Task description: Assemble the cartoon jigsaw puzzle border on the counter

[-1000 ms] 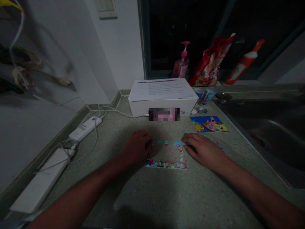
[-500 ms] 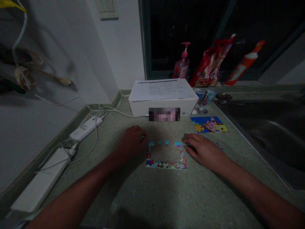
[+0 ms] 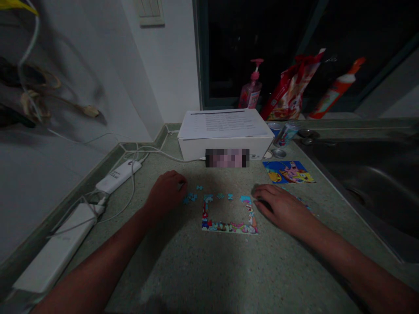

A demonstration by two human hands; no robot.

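Observation:
A partly joined jigsaw puzzle border (image 3: 229,227) lies on the counter between my hands. Its bottom and sides are linked, while single blue pieces (image 3: 230,196) sit apart along the top. My left hand (image 3: 166,189) hovers left of it, fingers curled in a pinch round a small pale puzzle piece (image 3: 180,186), which is mostly hidden. Several loose blue pieces (image 3: 190,198) lie just beside that hand. My right hand (image 3: 278,200) rests at the border's upper right corner, thumb and fingers apart, holding nothing visible. More pieces (image 3: 303,202) show partly behind it.
A colourful cartoon picture card (image 3: 290,172) lies beyond my right hand. A white box (image 3: 225,144) with a printed sheet on top stands behind the puzzle. Cans (image 3: 287,134) are beside it; a metal sink (image 3: 366,174) is right. A white power strip (image 3: 62,248) and cables line the left.
My left hand has moved left, away from the puzzle's upper left corner, uncovering loose blue pieces. My right hand stays in place.

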